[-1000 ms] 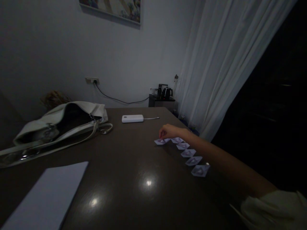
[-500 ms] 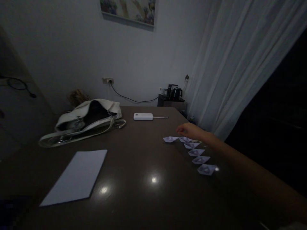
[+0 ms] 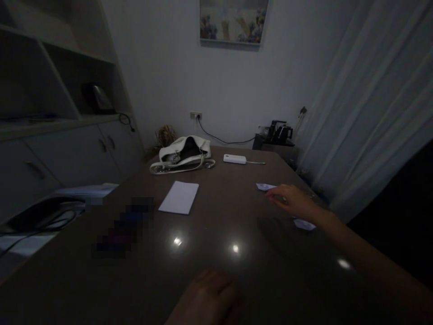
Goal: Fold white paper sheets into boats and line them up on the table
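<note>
My right hand (image 3: 291,198) reaches over a row of small folded white paper boats on the brown table (image 3: 216,216). Its fingers are bent with a gap at the thumb, and I see nothing between them. Just beyond the fingertips lies the farthest paper boat (image 3: 264,186). The nearest paper boat (image 3: 304,224) shows below the wrist; the hand and forearm hide most of the others. At the bottom edge is my left hand (image 3: 211,298), dark and blurred, its back towards me and its fingers hidden. A stack of white paper (image 3: 179,197) lies left of centre.
At the table's back left lies an open white handbag (image 3: 186,153). A white power bank (image 3: 234,159) with a short cable is right of it. Behind the far right corner stands a black kettle (image 3: 282,133) on a small cabinet. A pale curtain (image 3: 355,113) hangs at the right.
The view has swung left, and shelves with a kettle have come into sight. My right hand has come nearer, now covering most of the boats. My left hand has entered at the bottom.
</note>
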Demonstrator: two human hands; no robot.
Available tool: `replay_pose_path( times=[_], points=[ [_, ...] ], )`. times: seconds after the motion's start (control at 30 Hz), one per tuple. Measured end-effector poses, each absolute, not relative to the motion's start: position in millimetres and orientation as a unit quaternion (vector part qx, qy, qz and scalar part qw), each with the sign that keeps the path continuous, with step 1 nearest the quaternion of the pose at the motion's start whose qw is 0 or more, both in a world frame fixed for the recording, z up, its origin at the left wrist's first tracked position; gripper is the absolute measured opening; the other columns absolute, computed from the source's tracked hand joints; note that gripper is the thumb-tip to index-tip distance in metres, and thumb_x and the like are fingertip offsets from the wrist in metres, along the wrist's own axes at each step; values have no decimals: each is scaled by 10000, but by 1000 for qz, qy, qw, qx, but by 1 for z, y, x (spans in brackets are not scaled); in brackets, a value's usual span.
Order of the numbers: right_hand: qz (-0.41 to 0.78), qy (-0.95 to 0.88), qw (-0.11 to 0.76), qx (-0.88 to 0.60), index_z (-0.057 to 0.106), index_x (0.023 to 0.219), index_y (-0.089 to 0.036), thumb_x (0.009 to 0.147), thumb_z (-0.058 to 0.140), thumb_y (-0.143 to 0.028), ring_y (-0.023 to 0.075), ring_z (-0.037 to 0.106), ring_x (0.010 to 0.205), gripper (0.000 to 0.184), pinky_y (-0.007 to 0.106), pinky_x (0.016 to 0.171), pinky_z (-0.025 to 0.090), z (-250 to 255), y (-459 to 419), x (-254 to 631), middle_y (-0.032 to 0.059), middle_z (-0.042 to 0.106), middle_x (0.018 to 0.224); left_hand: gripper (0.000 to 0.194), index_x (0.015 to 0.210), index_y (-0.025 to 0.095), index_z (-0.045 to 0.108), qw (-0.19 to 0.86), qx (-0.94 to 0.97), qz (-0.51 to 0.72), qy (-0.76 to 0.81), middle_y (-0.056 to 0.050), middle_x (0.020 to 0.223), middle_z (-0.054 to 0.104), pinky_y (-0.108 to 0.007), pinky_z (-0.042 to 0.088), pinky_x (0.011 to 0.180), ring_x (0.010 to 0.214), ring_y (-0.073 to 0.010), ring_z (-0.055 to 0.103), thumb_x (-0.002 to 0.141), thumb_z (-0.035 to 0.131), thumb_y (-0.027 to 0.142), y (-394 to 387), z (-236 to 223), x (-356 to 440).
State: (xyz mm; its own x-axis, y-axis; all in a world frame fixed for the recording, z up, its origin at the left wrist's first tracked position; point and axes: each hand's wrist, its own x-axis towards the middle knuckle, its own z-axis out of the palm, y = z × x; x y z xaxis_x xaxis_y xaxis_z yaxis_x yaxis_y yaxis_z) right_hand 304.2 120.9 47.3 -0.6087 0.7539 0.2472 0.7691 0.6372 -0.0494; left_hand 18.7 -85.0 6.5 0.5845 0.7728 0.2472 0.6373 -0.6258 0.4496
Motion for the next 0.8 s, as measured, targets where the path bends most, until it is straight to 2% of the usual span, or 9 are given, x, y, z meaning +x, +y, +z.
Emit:
replay_pose_path(
  times=[0.13,0.23,0.3,0.43,0.53,0.6,0.67,0.8],
  points=[
    [4,-907,151,-393,660,974,-204,831,513,-194,208,618,936,205,356,853,449,33,102,280,59,689,981,163,955,201,603,182,841,232,453,-33,959,625,-244,455,777,880,-150,583,888,456,179,-65,33,3],
    [22,-908,171,-383,659,974,-188,823,518,-170,213,615,933,208,360,850,451,20,89,257,61,687,982,210,1030,168,597,86,806,201,550,-87,1047,612,-297,440,846,984,-203,564,891,463,253,-24,35,-8],
    [33,-907,183,-378,651,997,-193,821,521,-166,222,601,969,220,371,858,447,11,81,242,61,677,1012,266,1074,166,593,14,749,132,649,-108,1081,610,-334,427,876,1037,-245,546,866,508,309,7,30,-16],
    [31,-909,206,-362,638,1018,-205,828,509,-165,231,590,990,233,400,867,439,-3,68,220,61,667,1032,472,1175,46,527,-14,681,108,724,-251,1227,516,-434,379,932,1183,-357,444,866,496,401,55,17,-39],
    [35,-899,237,-366,625,1045,-217,847,489,-175,225,585,1002,244,406,885,434,-13,64,208,60,651,1068,602,1289,50,437,-10,668,95,738,-251,1379,384,-408,303,1016,1305,-345,313,872,456,484,74,7,-57],
    [40,-884,271,-379,605,1094,-215,856,487,-197,227,565,1055,267,409,913,425,-22,65,203,72,625,1130,644,1359,90,361,-1,660,86,746,-227,1433,319,-410,287,1028,1329,-331,283,879,419,515,81,-1,-64],
    [57,-871,297,-387,586,1127,-219,864,483,-218,220,559,1065,282,402,921,429,-31,68,200,74,608,1158,682,1383,113,329,7,645,77,760,-230,1460,260,-472,260,1032,1345,-359,235,862,423,544,87,-9,-66],
    [99,-864,310,-384,574,1135,-209,858,486,-218,212,556,1073,291,386,932,436,-45,71,200,83,595,1162,681,1288,65,450,23,615,66,785,-293,1395,334,-540,264,999,1297,-415,297,822,462,561,96,-19,-63]
  ],
)
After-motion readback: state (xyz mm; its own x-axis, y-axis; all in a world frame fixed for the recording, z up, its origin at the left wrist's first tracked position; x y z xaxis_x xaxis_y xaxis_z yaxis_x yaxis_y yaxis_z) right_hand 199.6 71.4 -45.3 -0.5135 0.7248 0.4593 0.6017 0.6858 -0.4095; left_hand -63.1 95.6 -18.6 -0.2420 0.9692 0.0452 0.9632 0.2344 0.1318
